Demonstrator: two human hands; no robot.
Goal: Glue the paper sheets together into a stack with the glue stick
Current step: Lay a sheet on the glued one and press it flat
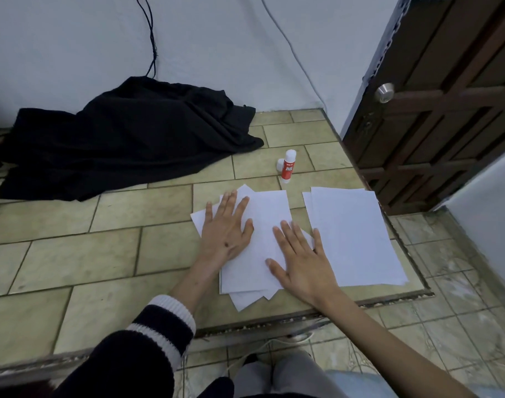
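Observation:
A messy pile of white paper sheets (pixel 262 234) lies fanned out on the tiled platform (pixel 102 254). My left hand (pixel 225 225) rests flat on the pile's left side, fingers spread. My right hand (pixel 300 259) lies flat on its lower right part. Neither hand holds anything. To the right sits a second, neater pile of white sheets (pixel 357 239). Behind the piles a red and white glue stick (pixel 288 166) stands upright, with its white cap (pixel 280 165) beside it on the left.
A heap of black cloth (pixel 125 139) covers the platform's back left. Cables hang down the wall (pixel 152 38). A dark wooden door (pixel 435 110) with a metal knob stands at the right. The platform's front edge (pixel 303 314) drops to the tiled floor.

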